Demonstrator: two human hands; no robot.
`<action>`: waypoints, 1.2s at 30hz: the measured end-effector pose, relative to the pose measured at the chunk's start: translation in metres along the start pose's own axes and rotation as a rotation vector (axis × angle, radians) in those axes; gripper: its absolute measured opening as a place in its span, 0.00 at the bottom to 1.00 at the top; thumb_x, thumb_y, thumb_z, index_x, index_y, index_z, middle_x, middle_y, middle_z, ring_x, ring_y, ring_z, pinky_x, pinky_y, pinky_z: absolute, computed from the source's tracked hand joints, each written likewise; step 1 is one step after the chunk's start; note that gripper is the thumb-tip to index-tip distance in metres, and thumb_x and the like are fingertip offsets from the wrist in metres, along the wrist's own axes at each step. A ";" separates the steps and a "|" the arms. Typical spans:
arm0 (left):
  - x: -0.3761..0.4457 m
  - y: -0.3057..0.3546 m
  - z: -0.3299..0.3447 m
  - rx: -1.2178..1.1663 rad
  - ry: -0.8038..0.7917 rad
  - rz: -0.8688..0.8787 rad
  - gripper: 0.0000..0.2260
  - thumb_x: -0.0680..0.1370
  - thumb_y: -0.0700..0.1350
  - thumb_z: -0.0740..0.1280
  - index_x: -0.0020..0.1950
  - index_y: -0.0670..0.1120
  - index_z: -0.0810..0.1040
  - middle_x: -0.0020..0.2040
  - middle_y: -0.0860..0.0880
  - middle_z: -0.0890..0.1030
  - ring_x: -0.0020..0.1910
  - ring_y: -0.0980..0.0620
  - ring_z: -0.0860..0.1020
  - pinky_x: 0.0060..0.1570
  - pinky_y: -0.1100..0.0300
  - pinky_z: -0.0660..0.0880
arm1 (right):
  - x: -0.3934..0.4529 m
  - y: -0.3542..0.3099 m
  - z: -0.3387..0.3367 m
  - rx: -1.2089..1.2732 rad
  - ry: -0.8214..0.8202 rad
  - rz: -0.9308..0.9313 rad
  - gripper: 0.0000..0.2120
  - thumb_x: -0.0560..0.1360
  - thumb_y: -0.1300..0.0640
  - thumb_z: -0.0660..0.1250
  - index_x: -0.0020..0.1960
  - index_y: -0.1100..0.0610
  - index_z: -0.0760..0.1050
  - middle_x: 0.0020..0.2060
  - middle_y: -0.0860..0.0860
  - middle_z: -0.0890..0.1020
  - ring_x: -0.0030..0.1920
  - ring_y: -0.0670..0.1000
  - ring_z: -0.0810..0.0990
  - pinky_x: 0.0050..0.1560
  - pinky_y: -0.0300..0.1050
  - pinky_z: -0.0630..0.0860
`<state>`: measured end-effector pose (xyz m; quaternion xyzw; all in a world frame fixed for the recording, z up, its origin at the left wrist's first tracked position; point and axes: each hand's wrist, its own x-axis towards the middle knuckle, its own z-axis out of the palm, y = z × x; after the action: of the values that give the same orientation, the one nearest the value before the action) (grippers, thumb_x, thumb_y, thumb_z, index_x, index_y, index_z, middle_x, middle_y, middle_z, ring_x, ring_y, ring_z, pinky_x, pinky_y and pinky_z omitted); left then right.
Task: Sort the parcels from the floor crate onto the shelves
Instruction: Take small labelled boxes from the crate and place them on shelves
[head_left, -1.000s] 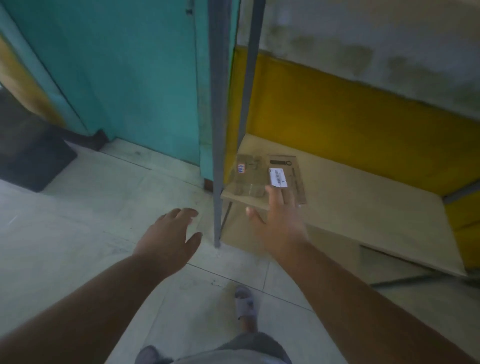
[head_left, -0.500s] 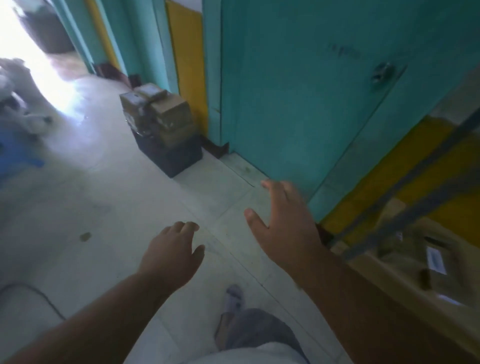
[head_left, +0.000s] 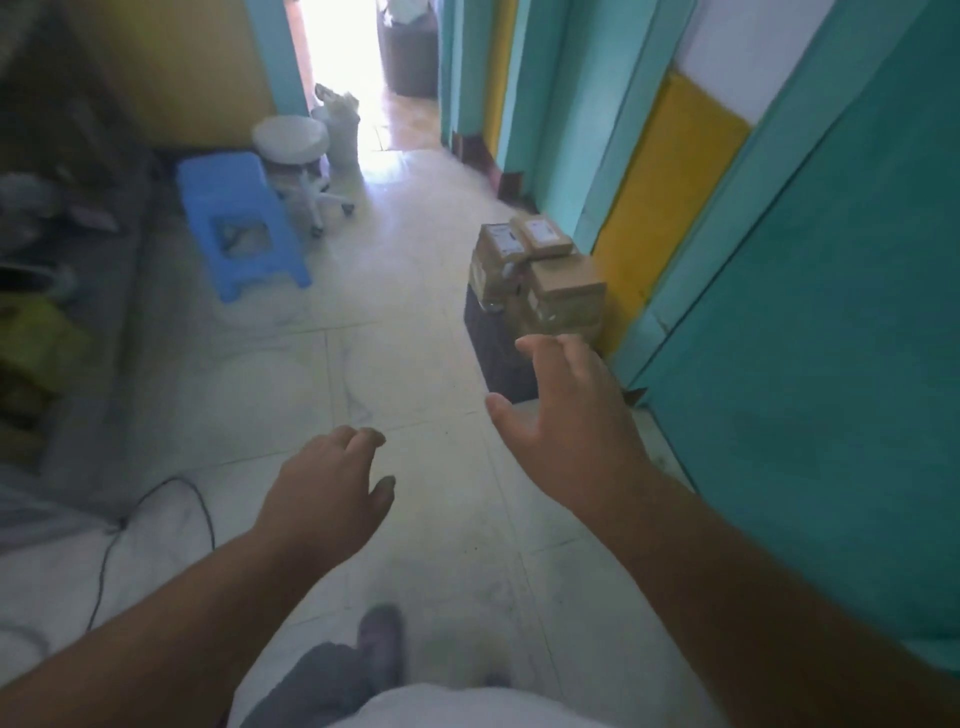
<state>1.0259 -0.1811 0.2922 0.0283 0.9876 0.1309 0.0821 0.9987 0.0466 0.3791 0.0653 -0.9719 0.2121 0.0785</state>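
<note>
A dark floor crate (head_left: 496, 348) stands against the teal and yellow wall, piled with several brown cardboard parcels (head_left: 566, 283), some with white labels. My right hand (head_left: 566, 415) is held out in front of the crate, fingers spread and holding nothing, its fingertips overlapping the crate's near corner in the picture. Lower and to the left, my left hand (head_left: 330, 491) hovers over the tiled floor, fingers loosely apart and empty. The shelves are out of view.
A blue plastic stool (head_left: 239, 218) and a white round swivel stool (head_left: 293, 148) stand at the far left of the floor. A black cable (head_left: 156, 499) trails on the tiles at left. A bright doorway (head_left: 358, 62) lies ahead. My foot (head_left: 382, 639) shows below.
The view has swung left from the shelf and its parcel to the corridor. My right hand left the shelved parcel and now reaches toward the crate, which has come closer.
</note>
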 end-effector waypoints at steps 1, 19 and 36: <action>0.018 -0.010 -0.002 -0.008 0.000 -0.020 0.22 0.78 0.56 0.65 0.71 0.49 0.72 0.65 0.47 0.78 0.61 0.44 0.76 0.60 0.50 0.76 | 0.023 -0.003 0.011 0.010 -0.003 -0.007 0.26 0.76 0.41 0.68 0.70 0.51 0.68 0.65 0.53 0.74 0.64 0.54 0.73 0.62 0.56 0.76; 0.486 0.009 -0.047 0.037 -0.129 0.339 0.23 0.79 0.57 0.63 0.72 0.52 0.69 0.66 0.49 0.76 0.65 0.46 0.74 0.63 0.50 0.74 | 0.358 0.094 0.053 -0.102 0.100 0.337 0.27 0.77 0.42 0.67 0.71 0.54 0.67 0.62 0.53 0.75 0.59 0.52 0.74 0.57 0.45 0.73; 0.860 0.030 -0.068 0.098 -0.318 0.595 0.21 0.79 0.56 0.64 0.71 0.53 0.70 0.64 0.52 0.78 0.61 0.50 0.76 0.59 0.54 0.76 | 0.660 0.181 0.129 -0.166 0.090 0.591 0.24 0.76 0.44 0.67 0.67 0.55 0.69 0.58 0.55 0.76 0.58 0.55 0.75 0.57 0.53 0.77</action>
<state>0.1688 -0.1029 0.2314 0.3392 0.9160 0.0954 0.1917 0.3071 0.0936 0.3096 -0.2364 -0.9583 0.1483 0.0611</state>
